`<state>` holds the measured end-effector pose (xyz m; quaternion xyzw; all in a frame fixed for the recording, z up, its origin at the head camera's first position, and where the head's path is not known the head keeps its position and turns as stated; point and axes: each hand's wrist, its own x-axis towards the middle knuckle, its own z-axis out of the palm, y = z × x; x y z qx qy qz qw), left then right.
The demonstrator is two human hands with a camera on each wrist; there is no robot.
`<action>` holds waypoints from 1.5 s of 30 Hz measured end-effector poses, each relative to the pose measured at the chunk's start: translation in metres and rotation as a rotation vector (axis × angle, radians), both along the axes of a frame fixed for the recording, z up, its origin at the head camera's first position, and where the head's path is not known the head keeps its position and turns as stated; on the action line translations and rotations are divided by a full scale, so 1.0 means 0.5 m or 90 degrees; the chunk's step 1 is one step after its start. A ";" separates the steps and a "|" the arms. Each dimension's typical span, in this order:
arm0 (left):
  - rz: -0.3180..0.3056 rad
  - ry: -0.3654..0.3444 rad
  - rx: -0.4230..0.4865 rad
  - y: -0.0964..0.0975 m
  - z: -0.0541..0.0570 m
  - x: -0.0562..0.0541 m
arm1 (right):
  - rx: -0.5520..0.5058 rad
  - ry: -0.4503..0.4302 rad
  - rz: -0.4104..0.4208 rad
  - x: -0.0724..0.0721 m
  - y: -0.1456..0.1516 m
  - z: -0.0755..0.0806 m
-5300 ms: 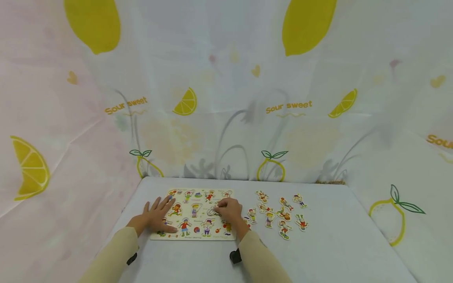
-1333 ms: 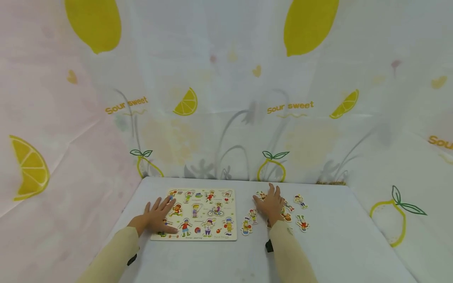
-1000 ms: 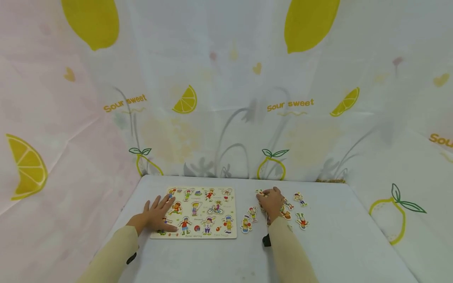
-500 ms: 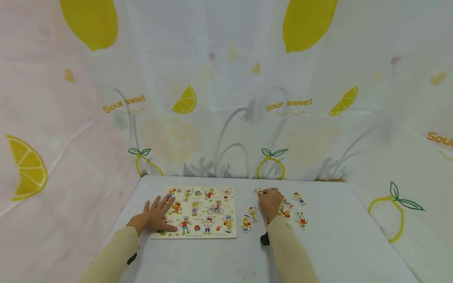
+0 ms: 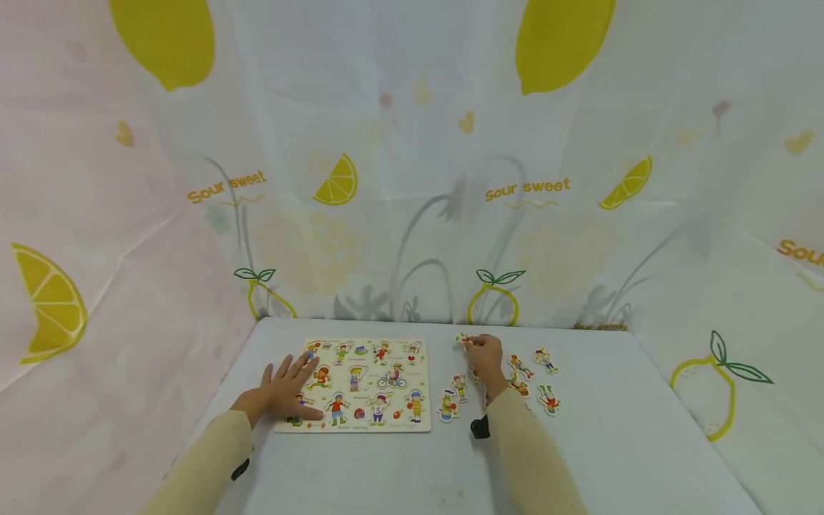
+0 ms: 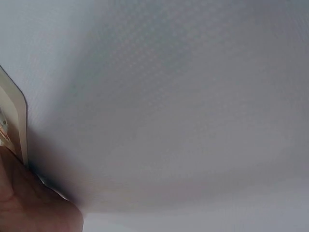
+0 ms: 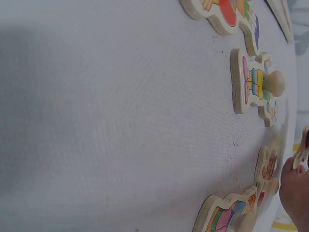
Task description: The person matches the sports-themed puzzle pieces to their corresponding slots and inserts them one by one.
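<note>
My left hand point(image 5: 283, 397) rests with fingers spread on the left part of a cream puzzle board point(image 5: 350, 428) printed with children playing sports. The left wrist view catches part of that hand point(image 6: 34, 203) beside the board's edge point(image 6: 21, 116). Right of the board, my right hand point(image 5: 487, 357) pinches a small cut-out figure puzzle piece point(image 5: 460, 338) between thumb and fingers, above the white table. In the right wrist view, that piece point(image 7: 302, 150) shows at the right edge, mostly hidden by the fingers.
Several loose figure pieces lie right of the board, including a piece with a green-topped figure point(image 5: 549, 399) and a blue-clad piece point(image 5: 544, 360). Nearest the board is another piece point(image 5: 447, 406). Round wooden knobs point(image 7: 274, 83) stand on some. A lemon-print cloth point(image 5: 412, 179) hangs behind.
From the board's bicycle figure, my right hand has moved right to the loose pieces, pinched one and carried it slightly up and left. The left hand stays put.
</note>
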<state>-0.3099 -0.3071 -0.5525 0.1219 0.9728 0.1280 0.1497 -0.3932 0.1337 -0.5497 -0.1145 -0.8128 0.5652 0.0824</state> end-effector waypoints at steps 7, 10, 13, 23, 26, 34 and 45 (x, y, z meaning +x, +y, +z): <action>0.010 0.020 -0.007 0.001 -0.019 -0.004 | 0.162 0.093 0.108 0.005 -0.014 0.000; 0.009 0.020 -0.004 0.001 -0.017 -0.003 | 0.241 0.104 0.159 0.010 -0.016 0.003; 0.009 0.017 -0.006 0.001 -0.014 -0.003 | 0.251 0.076 0.165 0.015 -0.016 0.004; 0.015 0.032 -0.022 -0.008 -0.036 -0.011 | 0.331 0.113 0.091 0.016 -0.023 -0.028; 0.013 0.032 -0.013 -0.005 -0.029 -0.007 | 0.352 0.068 0.075 0.015 -0.030 -0.021; 0.014 0.008 -0.028 -0.004 -0.010 -0.007 | 0.330 0.071 0.119 0.007 -0.033 -0.011; 0.014 0.015 -0.022 0.001 -0.016 -0.005 | 0.275 0.108 0.118 0.005 -0.051 -0.014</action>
